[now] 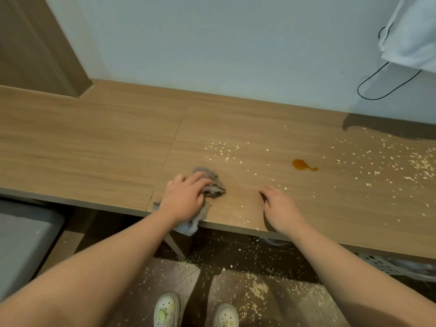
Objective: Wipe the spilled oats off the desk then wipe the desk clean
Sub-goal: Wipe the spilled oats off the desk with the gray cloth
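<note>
A grey cloth [213,188] lies bunched on the wooden desk [94,142] near its front edge, one end hanging over the edge. My left hand [185,197] presses down on the cloth with the fingers curled over it. My right hand [279,207] rests flat on the desk to the right, fingers loosely bent, holding nothing. Spilled oats [221,151] lie scattered beyond the cloth, and a denser patch of oats [417,165] covers the desk's right end. An amber liquid stain [302,165] sits between the two patches.
Many oats [258,290] lie on the dark floor by my white shoes [166,309]. A grey seat [21,239] stands at the left under the desk. A white perforated basket [382,264] sits under the desk's right part. A black cable [377,90] hangs on the wall beside a white cloth [412,31].
</note>
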A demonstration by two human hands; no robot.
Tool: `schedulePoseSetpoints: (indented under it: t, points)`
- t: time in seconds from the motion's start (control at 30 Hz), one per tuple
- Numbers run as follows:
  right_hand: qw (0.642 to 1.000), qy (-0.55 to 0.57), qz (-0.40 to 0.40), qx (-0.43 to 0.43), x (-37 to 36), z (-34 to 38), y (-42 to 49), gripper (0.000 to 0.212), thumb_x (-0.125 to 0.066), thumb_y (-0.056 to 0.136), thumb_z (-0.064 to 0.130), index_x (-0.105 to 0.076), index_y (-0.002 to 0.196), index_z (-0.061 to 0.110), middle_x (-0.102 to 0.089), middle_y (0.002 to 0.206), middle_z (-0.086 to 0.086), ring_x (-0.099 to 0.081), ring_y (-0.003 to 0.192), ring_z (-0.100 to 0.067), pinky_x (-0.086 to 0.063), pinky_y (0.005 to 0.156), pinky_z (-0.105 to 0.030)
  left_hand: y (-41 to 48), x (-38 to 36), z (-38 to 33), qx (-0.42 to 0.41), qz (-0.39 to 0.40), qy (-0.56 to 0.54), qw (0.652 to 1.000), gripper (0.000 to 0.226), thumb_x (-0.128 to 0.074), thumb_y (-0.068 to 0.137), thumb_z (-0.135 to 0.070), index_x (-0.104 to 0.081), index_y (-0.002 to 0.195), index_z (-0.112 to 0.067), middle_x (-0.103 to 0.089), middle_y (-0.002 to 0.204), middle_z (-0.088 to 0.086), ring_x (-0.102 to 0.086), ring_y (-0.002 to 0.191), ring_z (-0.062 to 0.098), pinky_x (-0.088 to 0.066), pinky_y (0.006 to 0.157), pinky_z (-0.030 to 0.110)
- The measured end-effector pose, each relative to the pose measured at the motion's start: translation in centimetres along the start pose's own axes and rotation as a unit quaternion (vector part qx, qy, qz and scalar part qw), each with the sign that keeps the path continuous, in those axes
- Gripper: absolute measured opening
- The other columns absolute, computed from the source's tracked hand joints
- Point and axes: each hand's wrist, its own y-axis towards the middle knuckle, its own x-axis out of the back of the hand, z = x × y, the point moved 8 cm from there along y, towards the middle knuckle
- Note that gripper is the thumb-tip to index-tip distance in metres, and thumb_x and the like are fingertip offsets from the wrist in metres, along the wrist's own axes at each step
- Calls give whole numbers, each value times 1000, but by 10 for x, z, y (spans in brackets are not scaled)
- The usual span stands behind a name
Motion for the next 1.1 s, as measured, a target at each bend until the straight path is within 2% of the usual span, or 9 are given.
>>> schedulePoseSetpoints:
  t: [0.13, 0.33, 0.43, 0.57, 0.63, 0.8, 0.87, 1.0, 1.1]
  points:
    - [996, -67, -38, -46, 9, -31, -19, 53, -42, 96, 11, -28, 146, 18, -26, 153, -1, -26, 139, -18, -21, 113, -35, 9, 3, 2, 119, -19, -29, 992, 45, -37, 96, -30, -33, 140, -42, -24, 152, -12, -33, 124, 22, -32, 96, 38]
    - [998, 2, -38, -52, 9, -34, -20, 48, -41, 96, 10, -35, 143, 17, -32, 151, -2, -27, 138, -18, -23, 115, -37, -21, -31, -118, -96, 36, -21, 994, 43, -36, 97, -30, -35, 137, -44, -27, 149, -18, -31, 124, 16, -32, 100, 34]
    - [999, 3, -19, -39, 7, -35, -24, 51, -41, 96, 8, -32, 145, 17, -27, 153, -1, -25, 139, -18, -23, 115, -37, -15, -26, -100, -132, 56, 5, 990, 43, -35, 98, -30, -33, 140, -42, -25, 152, -17, -32, 126, 17, -31, 103, 34]
    - [999, 5, -9, -32, 3, -38, -30, 53, -40, 97, 9, -27, 147, 19, -21, 155, 1, -20, 141, -16, -19, 116, -35, 3, -3, -12, 67, 1, 1, 998, 44, -37, 97, -29, -32, 140, -41, -27, 151, -14, -36, 121, 20, -38, 97, 35]
    - [999, 9, -15, -32, 2, -38, -31, 54, -40, 97, 9, -26, 148, 18, -20, 156, 1, -19, 142, -16, -18, 117, -34, 0, -1, -14, 141, -22, -15, 990, 46, -39, 96, -28, -33, 140, -38, -26, 151, -10, -34, 123, 22, -35, 97, 38]
    - [999, -4, -19, -30, 3, -38, -30, 55, -40, 97, 10, -25, 149, 17, -19, 156, 0, -17, 142, -17, -15, 116, -33, -6, -22, -95, -16, -1, 6, 1000, 45, -37, 97, -30, -31, 141, -40, -23, 152, -13, -30, 128, 20, -31, 101, 37]
    - [1000, -2, -11, -25, 3, -39, -30, 54, -39, 97, 10, -25, 148, 17, -19, 156, -1, -16, 143, -17, -15, 117, -34, -6, -17, -68, 31, -19, 3, 999, 44, -34, 98, -31, -31, 140, -42, -24, 152, -14, -32, 126, 19, -34, 98, 35]
    - [999, -15, -19, -33, -1, -36, -30, 52, -38, 97, 16, -27, 147, 16, -20, 155, -2, -17, 142, -18, -15, 117, -36, -25, -6, -1, 266, -83, -29, 960, 44, -36, 98, -32, -32, 141, -38, -27, 151, -9, -37, 118, 22, -37, 91, 36]
    - [996, 4, -82, -42, 2, -25, -32, 40, -39, 98, 22, -43, 138, 20, -39, 145, 0, -28, 137, -16, -20, 114, -36, -16, -7, -26, 192, -52, -6, 980, 46, -38, 97, -34, -29, 143, -39, -24, 152, -9, -35, 121, 21, -36, 94, 36]
